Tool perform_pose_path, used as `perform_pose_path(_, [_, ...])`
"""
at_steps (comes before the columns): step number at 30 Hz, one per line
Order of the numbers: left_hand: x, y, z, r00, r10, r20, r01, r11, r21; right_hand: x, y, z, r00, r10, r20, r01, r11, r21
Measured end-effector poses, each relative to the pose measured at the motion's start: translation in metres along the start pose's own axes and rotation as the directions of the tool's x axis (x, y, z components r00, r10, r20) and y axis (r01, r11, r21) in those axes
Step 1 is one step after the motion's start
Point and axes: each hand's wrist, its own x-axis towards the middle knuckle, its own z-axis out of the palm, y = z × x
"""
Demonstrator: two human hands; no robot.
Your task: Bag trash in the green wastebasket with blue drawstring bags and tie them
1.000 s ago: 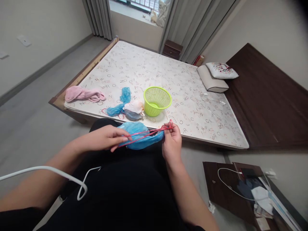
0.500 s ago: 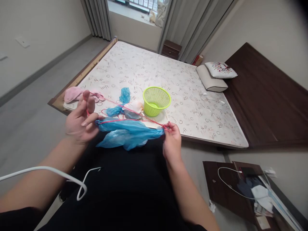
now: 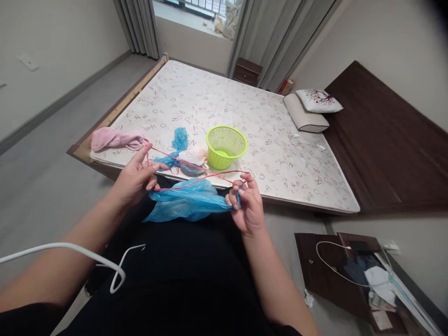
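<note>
A blue plastic bag hangs stretched between my two hands, in front of my dark shirt. My left hand grips the bag's left end with its lower fingers, while the raised index finger carries a loop of red string. The bag's right end is held in my right hand with curled fingers, and the string passes round its fingertips too. Two strands of string span the gap above the bag. Just beyond, a knotted blue bag and a whitish bag lie at the mattress edge.
A green plastic basket stands on the patterned mattress. To the left lies a pink cloth. Cushions rest near the headboard. A white cable crosses over my left forearm. A dark bedside table holds several items.
My left hand has turned inward and moved right, its index finger now pointing forward with the string. My right hand has rotated palm-up, lifting its string strand, and the bag hangs slightly slacker.
</note>
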Motion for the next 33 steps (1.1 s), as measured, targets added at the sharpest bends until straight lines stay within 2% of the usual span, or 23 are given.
perform_pose_path(2, [0.0,-0.002,0.0,0.999,0.018,-0.026,-0.017,1.0,0.004,0.0,0.0,0.0,0.999,-0.002,0.035,0.002,1.0,-0.001])
perform_pose_path(4, [0.0,-0.001,0.001,0.995,0.089,-0.052,-0.09,0.996,-0.014,0.001,0.002,-0.002,1.0,0.004,0.022,-0.004,1.0,-0.027])
perform_pose_path(8, [0.004,0.004,-0.003,0.952,0.276,-0.134,-0.288,0.954,-0.085,0.005,0.007,-0.009,0.993,0.008,-0.119,-0.028,0.986,-0.167])
perform_pose_path(11, [0.007,0.008,-0.01,0.928,0.332,-0.169,-0.351,0.931,-0.097,0.009,0.009,-0.016,0.975,-0.083,-0.208,0.04,0.978,-0.203])
perform_pose_path(14, [0.007,0.012,-0.021,0.918,0.383,-0.097,-0.382,0.924,0.035,0.012,0.005,-0.022,0.926,-0.261,-0.271,0.2,0.952,-0.233])
perform_pose_path(16, [0.005,0.015,-0.028,0.925,0.379,0.011,-0.368,0.892,0.264,0.014,-0.002,-0.024,0.887,-0.36,-0.289,0.293,0.923,-0.25])
perform_pose_path(17, [0.004,0.017,-0.031,0.933,0.354,0.063,-0.347,0.839,0.419,0.015,-0.006,-0.026,0.879,-0.381,-0.285,0.318,0.916,-0.245])
perform_pose_path(19, [0.002,0.021,-0.036,0.948,0.293,0.124,-0.294,0.654,0.697,0.015,-0.016,-0.029,0.888,-0.376,-0.266,0.328,0.921,-0.209])
perform_pose_path(20, [0.001,0.023,-0.037,0.953,0.273,0.135,-0.271,0.556,0.786,0.015,-0.021,-0.03,0.898,-0.359,-0.256,0.318,0.929,-0.189])
perform_pose_path(21, [0.001,0.024,-0.038,0.954,0.266,0.135,-0.253,0.48,0.84,0.015,-0.027,-0.032,0.907,-0.34,-0.25,0.303,0.937,-0.175])
perform_pose_path(23, [0.001,0.024,-0.039,0.955,0.276,0.106,-0.222,0.432,0.874,0.014,-0.037,-0.034,0.918,-0.312,-0.244,0.276,0.946,-0.17])
perform_pose_path(25, [0.002,0.02,-0.038,0.955,0.294,0.038,-0.179,0.47,0.864,0.012,-0.044,-0.034,0.928,-0.299,-0.224,0.259,0.947,-0.19])
perform_pose_path(28, [0.003,0.008,-0.033,0.952,0.303,-0.043,-0.175,0.654,0.736,0.011,-0.046,-0.032,0.948,-0.268,-0.17,0.223,0.944,-0.244])
perform_pose_path(31, [0.004,-0.002,-0.019,0.97,0.235,-0.054,-0.192,0.888,0.418,0.011,-0.037,-0.028,0.986,-0.136,-0.092,0.099,0.942,-0.32])
perform_pose_path(33, [0.001,-0.003,-0.004,0.996,0.089,0.029,-0.093,0.97,0.224,0.01,-0.026,-0.024,1.0,0.006,-0.011,-0.009,0.918,-0.397])
